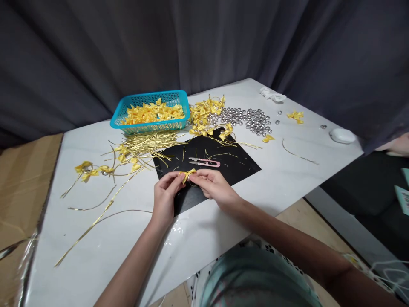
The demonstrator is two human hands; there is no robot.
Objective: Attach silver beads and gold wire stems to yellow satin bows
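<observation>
Between my two hands, above a black sheet (246, 165), is a small yellow ribbon bow (189, 174). My left hand (166, 194) pinches its left side with thumb and forefinger. The fingers of my right hand (213, 186) are closed on its right side. A shiny bead and a thin gold loop show just under the bow, partly hidden by the fingers. Pink thread snips (209, 163) lie on the sheet just beyond my hands, among short gold cord scraps.
A teal basket (148, 127) of yellow bows stands at the back left, with a bundle of gold cords (153, 144) before it. Silver beads (255, 120) and finished-looking bows (207, 111) lie right of it. A white oval object (342, 136) sits near the right edge.
</observation>
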